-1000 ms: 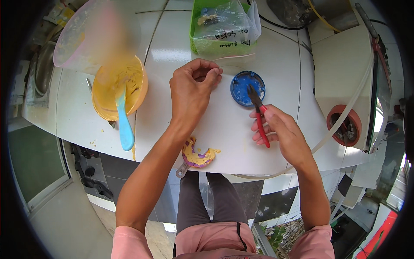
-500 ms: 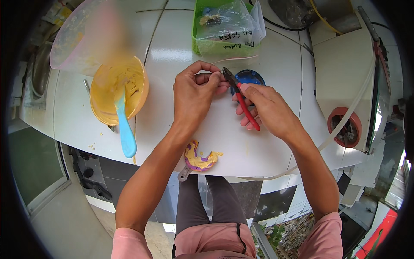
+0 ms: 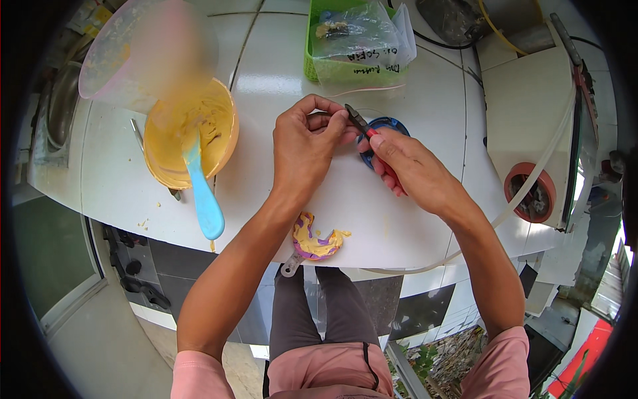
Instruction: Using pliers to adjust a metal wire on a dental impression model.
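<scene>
Both hands meet above the white table. My left hand (image 3: 299, 156) is closed, thumb and index finger pinched at the jaw tips; whatever lies between them is too small or hidden to make out. In my right hand (image 3: 422, 173) is a pair of cutting pliers (image 3: 357, 118) with dark jaws and red handles, pointing up and left toward the left fingertips. The palm and fingers hide most of the handles. Beneath the pliers, partly covered by my right hand, sits a round blue dish (image 3: 392, 124). A purple scoop-like piece (image 3: 312, 243) smeared with yellow paste lies at the near edge.
An orange bowl (image 3: 232, 113) of yellow paste stands at left, a light-blue spatula (image 3: 207, 207) leaning in it. Behind it is a translucent pink container (image 3: 100, 73). A green basket (image 3: 311, 60) with a plastic bag (image 3: 362, 40) stands at the back. A reddish pot (image 3: 512, 189) is at right.
My right fingers have wrapped further around the pliers, covering more of the red handles. The pliers have tilted slightly. My left hand keeps its pinch, and the view has shifted a little.
</scene>
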A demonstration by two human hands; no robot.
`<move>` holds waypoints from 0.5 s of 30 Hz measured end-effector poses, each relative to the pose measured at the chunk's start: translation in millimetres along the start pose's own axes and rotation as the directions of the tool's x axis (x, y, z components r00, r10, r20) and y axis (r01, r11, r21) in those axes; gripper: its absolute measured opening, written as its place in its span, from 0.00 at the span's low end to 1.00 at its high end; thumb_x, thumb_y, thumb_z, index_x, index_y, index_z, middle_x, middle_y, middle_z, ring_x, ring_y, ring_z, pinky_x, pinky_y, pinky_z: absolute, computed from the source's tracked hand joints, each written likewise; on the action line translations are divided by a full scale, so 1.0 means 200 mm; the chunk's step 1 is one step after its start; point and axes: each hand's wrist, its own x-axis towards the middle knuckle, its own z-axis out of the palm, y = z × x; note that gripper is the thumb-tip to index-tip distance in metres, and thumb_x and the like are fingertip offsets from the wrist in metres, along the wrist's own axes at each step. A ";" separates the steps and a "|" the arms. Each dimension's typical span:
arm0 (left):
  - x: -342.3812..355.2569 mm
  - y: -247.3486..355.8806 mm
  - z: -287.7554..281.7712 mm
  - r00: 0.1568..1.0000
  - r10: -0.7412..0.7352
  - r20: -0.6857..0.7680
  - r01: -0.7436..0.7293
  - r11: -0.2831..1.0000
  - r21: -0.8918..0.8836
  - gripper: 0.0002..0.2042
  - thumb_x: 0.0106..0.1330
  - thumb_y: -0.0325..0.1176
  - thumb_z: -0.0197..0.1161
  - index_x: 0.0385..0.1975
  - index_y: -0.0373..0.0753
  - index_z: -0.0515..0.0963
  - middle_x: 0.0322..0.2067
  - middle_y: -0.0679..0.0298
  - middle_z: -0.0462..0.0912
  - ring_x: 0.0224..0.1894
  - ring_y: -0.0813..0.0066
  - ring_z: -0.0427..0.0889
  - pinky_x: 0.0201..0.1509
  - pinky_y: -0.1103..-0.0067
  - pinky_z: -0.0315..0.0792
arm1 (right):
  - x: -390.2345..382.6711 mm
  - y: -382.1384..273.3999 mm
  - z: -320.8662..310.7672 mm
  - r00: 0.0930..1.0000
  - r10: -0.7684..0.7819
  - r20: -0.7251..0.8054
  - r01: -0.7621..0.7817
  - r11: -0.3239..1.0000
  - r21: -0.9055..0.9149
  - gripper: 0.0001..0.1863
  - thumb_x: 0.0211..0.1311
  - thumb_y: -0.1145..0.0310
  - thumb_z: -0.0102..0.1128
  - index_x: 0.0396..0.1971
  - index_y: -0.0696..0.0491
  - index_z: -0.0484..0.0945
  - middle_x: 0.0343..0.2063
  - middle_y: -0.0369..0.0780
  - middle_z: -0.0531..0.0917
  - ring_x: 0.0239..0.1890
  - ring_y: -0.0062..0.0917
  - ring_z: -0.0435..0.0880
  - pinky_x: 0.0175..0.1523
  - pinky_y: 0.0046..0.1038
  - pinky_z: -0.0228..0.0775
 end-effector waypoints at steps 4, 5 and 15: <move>0.01 0.01 0.03 0.999 0.022 -0.045 -0.019 0.999 0.050 0.05 0.67 0.24 0.61 0.36 0.27 0.79 0.28 0.57 0.87 0.31 0.76 0.87 0.35 0.85 0.79 | -0.03 -0.07 -0.02 0.996 0.089 0.032 -0.093 0.980 0.176 0.18 0.76 0.54 0.41 0.47 0.51 0.75 0.31 0.31 0.75 0.31 0.15 0.71 0.35 0.18 0.63; 0.01 0.04 0.04 0.999 0.048 -0.019 -0.047 0.996 0.071 0.06 0.67 0.25 0.62 0.37 0.27 0.78 0.30 0.56 0.87 0.32 0.75 0.88 0.37 0.85 0.80 | -0.03 -0.08 -0.02 0.995 0.097 -0.014 -0.093 0.980 0.177 0.18 0.75 0.54 0.42 0.45 0.51 0.76 0.31 0.31 0.75 0.31 0.15 0.71 0.35 0.18 0.63; 0.04 0.04 0.10 0.981 0.194 -0.028 -0.187 0.968 0.168 0.07 0.61 0.26 0.64 0.30 0.26 0.81 0.24 0.55 0.86 0.26 0.73 0.86 0.32 0.79 0.79 | -0.01 -0.07 -0.01 0.976 0.180 -0.120 -0.156 0.969 0.190 0.25 0.74 0.47 0.43 0.30 0.53 0.76 0.20 0.31 0.74 0.20 0.15 0.68 0.27 0.20 0.61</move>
